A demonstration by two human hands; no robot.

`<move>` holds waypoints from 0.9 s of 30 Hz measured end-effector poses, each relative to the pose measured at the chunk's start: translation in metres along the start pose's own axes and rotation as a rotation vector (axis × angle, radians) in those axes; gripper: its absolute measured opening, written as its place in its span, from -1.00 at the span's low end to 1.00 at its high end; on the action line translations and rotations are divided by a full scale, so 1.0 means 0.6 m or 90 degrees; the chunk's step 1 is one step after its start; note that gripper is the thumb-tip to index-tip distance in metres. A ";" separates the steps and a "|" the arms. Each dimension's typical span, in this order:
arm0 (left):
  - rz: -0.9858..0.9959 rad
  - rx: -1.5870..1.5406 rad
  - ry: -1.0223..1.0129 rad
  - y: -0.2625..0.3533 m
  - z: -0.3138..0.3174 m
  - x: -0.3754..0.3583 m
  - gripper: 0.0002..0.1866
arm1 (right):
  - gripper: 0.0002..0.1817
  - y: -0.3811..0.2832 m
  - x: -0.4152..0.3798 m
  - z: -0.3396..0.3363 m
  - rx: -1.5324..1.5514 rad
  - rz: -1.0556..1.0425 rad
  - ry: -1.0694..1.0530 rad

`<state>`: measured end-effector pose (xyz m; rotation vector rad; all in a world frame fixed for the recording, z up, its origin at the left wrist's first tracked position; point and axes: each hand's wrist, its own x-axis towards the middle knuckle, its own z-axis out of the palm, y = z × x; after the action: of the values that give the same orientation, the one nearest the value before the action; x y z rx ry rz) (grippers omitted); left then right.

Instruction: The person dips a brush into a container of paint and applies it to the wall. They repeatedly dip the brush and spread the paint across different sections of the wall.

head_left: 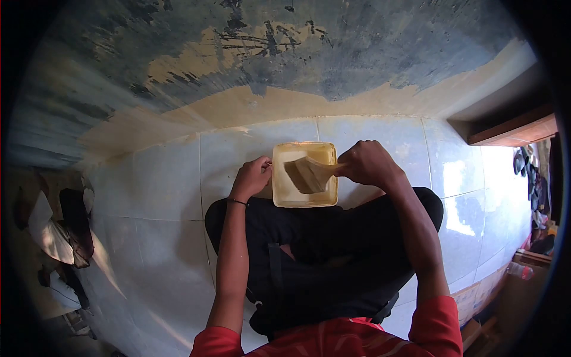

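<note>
A square cream-coloured plastic tub [305, 205] with whitish contents stands on the floor in front of my folded legs. My left hand [254, 177] is closed at its left edge, fingertips pinching the side near the upper left corner. In my right hand [370, 163] is the handle of a wide flat paintbrush [321, 173]. The brush tilts down to the left, its bristles inside the tub, over or in the whitish contents.
Just ahead rises a wall [250, 104], blue-grey above with a peeling edge and a bare beige band below. Pale tiles [160, 184] cover the floor. Dark and white cloth items [59, 232] lie at far left. A wooden ledge [514, 132] and assorted objects line the right side.
</note>
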<state>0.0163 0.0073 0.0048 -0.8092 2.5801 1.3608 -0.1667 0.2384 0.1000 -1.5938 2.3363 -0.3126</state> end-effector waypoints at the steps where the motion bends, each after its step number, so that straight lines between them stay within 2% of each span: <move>1: -0.003 -0.006 -0.007 -0.002 0.000 0.000 -0.73 | -0.76 -0.003 0.001 -0.001 0.019 -0.022 0.018; 5: -0.008 0.008 -0.008 0.004 -0.002 -0.001 -0.73 | -0.81 0.019 -0.001 -0.004 -0.003 0.012 0.096; 8: -0.009 0.009 -0.014 0.000 -0.001 0.002 -0.72 | -0.78 0.020 -0.008 -0.016 -0.028 0.097 0.018; 11: 0.001 0.014 -0.009 0.000 0.000 0.002 -0.72 | -0.78 0.011 -0.004 -0.001 -0.031 0.046 -0.056; 16: 0.014 0.000 -0.005 -0.006 0.001 0.002 -0.72 | -0.75 0.001 0.003 -0.003 0.050 -0.009 -0.004; 19: 0.044 0.033 0.004 -0.023 0.007 0.010 -0.72 | -0.79 0.011 -0.001 -0.006 0.000 0.055 0.033; 22: 0.017 0.015 -0.007 -0.011 0.003 0.005 -0.73 | -0.74 0.016 -0.002 0.004 -0.054 0.102 -0.035; 24: 0.005 -0.016 -0.011 -0.004 0.001 0.002 -0.73 | -0.66 0.004 -0.001 0.012 -0.018 0.113 -0.031; 27: -0.014 -0.062 -0.019 -0.003 0.003 0.003 -0.73 | -0.63 -0.016 0.009 0.036 0.038 0.104 -0.054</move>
<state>0.0153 0.0074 0.0017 -0.8227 2.4926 1.4914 -0.1524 0.2298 0.0826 -1.3522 2.3500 -0.2698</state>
